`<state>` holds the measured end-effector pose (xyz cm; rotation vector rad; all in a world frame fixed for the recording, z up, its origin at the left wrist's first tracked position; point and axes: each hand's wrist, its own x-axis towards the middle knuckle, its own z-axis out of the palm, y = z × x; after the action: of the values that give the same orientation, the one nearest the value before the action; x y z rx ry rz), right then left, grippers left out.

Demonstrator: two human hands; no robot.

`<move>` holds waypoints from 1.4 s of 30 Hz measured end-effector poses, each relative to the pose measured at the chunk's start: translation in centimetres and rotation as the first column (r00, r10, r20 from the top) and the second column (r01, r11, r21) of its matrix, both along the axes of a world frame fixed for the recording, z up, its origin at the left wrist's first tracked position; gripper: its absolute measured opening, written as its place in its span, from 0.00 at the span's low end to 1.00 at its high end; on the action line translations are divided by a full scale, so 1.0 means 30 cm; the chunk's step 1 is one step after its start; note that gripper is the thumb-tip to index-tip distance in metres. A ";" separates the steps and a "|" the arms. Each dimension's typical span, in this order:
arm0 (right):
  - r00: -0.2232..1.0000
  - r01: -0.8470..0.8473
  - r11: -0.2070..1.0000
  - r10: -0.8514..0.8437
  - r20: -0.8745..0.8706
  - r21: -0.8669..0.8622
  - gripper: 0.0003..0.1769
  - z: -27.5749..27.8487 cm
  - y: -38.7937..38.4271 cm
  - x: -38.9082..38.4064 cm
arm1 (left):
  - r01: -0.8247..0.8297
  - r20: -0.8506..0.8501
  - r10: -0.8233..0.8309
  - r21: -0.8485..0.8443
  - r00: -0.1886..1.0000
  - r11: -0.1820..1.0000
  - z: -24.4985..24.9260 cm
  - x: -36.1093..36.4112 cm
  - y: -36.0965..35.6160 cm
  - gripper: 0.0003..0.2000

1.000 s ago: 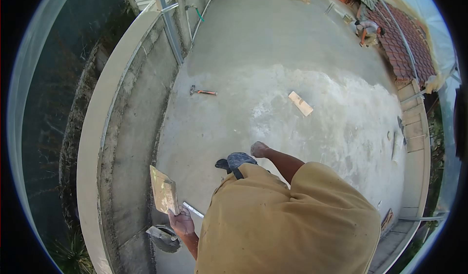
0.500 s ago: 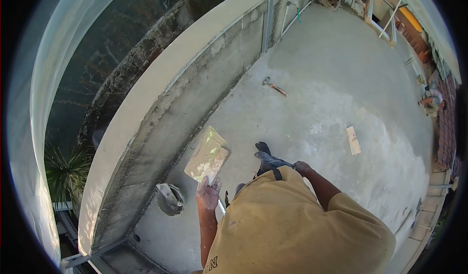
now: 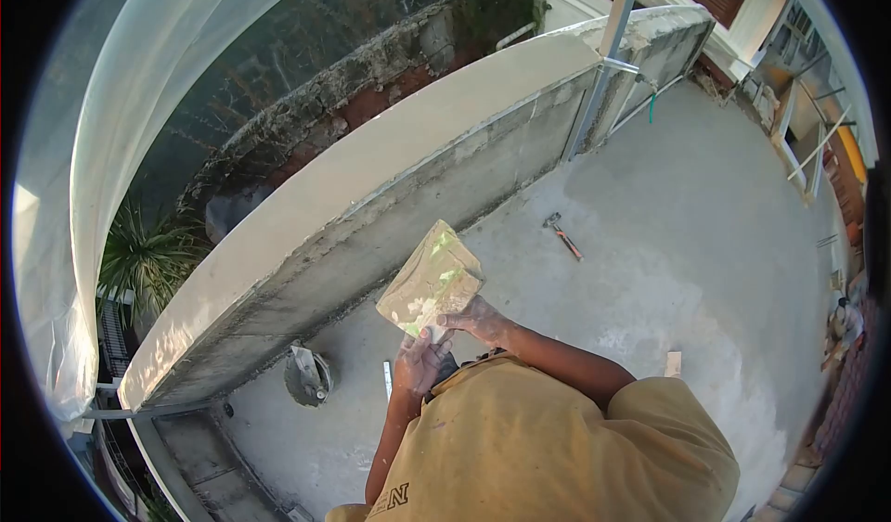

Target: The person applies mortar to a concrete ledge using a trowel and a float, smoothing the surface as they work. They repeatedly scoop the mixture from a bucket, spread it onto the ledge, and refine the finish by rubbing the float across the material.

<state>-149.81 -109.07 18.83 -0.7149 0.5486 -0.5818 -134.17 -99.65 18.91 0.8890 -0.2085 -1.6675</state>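
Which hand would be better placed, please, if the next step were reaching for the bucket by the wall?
Probably the left hand: it is nearer the bucket than the right hand, though both hold the flat board.

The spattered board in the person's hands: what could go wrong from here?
The spattered board might slip or tip, since the left hand and right hand are both at its lower end, with the rest sticking out.

The hammer lies loose on the floor, so someone could trip on it.

The bucket stands on the floor near the wall and could be knocked over by a careless step.
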 end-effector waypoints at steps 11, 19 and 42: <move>0.967 0.242 0.933 -0.253 0.007 0.267 0.29 -0.125 -0.243 -0.126 | 0.108 0.171 -0.153 0.251 0.973 0.962 -0.049 -0.003 -0.178 0.13; 0.958 0.278 0.948 -0.286 0.032 0.155 0.28 -0.060 -0.473 -0.117 | -0.094 0.294 -0.004 0.318 0.956 0.944 -0.129 0.124 -0.332 0.10; 0.821 -0.548 0.753 0.567 0.063 0.363 0.26 -0.005 -0.897 0.053 | -0.448 0.939 0.341 -0.286 0.046 0.847 0.075 0.034 -0.625 0.17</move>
<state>-148.22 -135.98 18.69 -0.4969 0.4416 0.1103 -133.14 -118.39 21.17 1.8434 -0.7101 -0.2824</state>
